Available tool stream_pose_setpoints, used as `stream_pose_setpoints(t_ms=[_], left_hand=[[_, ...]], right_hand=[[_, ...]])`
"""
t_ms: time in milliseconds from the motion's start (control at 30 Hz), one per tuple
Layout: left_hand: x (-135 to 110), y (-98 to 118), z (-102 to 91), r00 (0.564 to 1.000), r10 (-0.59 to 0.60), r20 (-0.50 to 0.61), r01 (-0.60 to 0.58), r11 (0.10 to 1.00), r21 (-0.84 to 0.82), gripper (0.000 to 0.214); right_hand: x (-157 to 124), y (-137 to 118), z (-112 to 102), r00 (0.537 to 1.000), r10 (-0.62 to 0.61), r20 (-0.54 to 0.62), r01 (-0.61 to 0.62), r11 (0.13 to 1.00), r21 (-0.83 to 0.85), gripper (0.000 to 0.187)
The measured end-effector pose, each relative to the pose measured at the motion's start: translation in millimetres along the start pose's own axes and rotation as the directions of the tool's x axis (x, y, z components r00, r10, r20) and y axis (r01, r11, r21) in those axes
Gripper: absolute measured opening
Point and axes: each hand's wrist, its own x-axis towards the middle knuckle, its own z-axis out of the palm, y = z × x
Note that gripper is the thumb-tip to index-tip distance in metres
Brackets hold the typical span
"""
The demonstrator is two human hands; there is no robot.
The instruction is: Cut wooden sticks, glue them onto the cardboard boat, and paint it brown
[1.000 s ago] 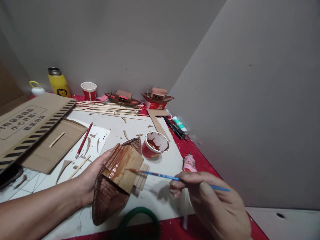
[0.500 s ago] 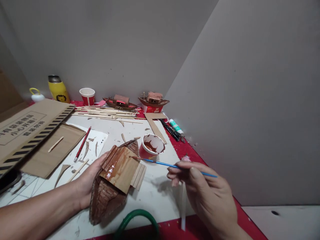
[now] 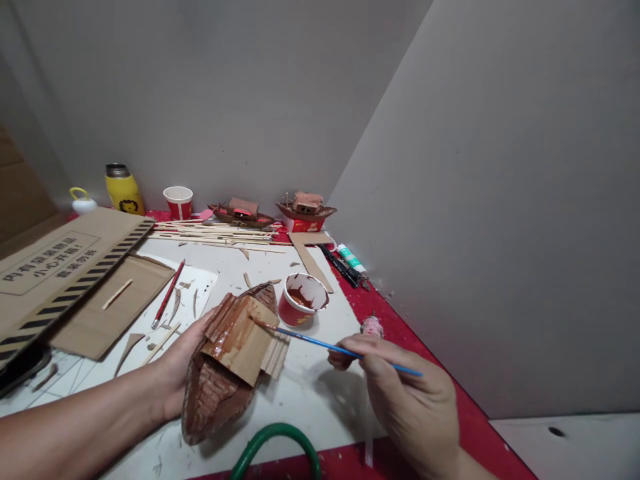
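Observation:
A brown cardboard model boat [image 3: 220,400] is held tilted over the white sheet by my left hand [image 3: 183,363], which grips its left side; most of those fingers are hidden behind the hull. Its curved cabin roof [image 3: 245,347] is wet with brown paint on the left and bare cardboard on the right. My right hand [image 3: 400,387] pinches a blue-handled paintbrush [image 3: 320,343], and the bristles touch the upper part of the roof. Just beyond the boat stands a red and white paper cup [image 3: 300,307] with brown paint inside and smeared on its rim.
Two finished-looking model boats [image 3: 243,212] stand at the back beside wooden sticks [image 3: 215,233]. A yellow bottle [image 3: 124,193] and another paper cup [image 3: 179,202] are behind the cardboard sheets [image 3: 65,260]. A red pencil [image 3: 169,293] and cardboard scraps lie left. A green ring-shaped handle [image 3: 275,430] is in front.
The brush tip has moved left along the roof, from near its right upper edge toward the painted area. My right hand has shifted slightly left with it. My left hand still holds the boat.

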Motion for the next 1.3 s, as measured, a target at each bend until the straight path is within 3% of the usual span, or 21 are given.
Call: stream_pose_setpoints(t_ms=[133, 333, 500, 767, 1000, 1300], left_hand=[[0, -1, -1.9, 0.999, 0.029, 0.017, -0.028, 0.999, -0.025, 0.06], [1, -1, -5.5, 0.998, 0.032, 0.049, -0.032, 0.999, -0.005, 0.061], [5, -1, -8.5, 0.995, 0.07, 0.066, -0.07, 0.998, -0.01, 0.058], [0, -2, -6.2, 0.994, 0.085, 0.074, -0.086, 0.996, 0.009, 0.056], [1, -3, -9.4, 0.983, 0.099, 0.157, -0.098, 0.995, -0.014, 0.045], [0, -4, -7.7, 0.987, 0.093, 0.128, -0.095, 0.996, 0.003, 0.046]], right_hand=[[2, -4, 1, 0.987, -0.14, 0.079, 0.143, 0.989, -0.029, 0.024], [-2, 0, 0, 0.996, -0.074, -0.048, 0.068, 0.991, -0.113, 0.03], [-6, 3, 0, 0.978, -0.153, -0.141, 0.132, 0.979, -0.153, 0.032], [-9, 3, 3, 0.948, -0.311, -0.062, 0.296, 0.938, -0.181, 0.038], [-9, 3, 3, 0.945, -0.322, -0.055, 0.308, 0.935, -0.177, 0.033], [-9, 3, 3, 0.949, -0.314, -0.022, 0.306, 0.938, -0.159, 0.037]])
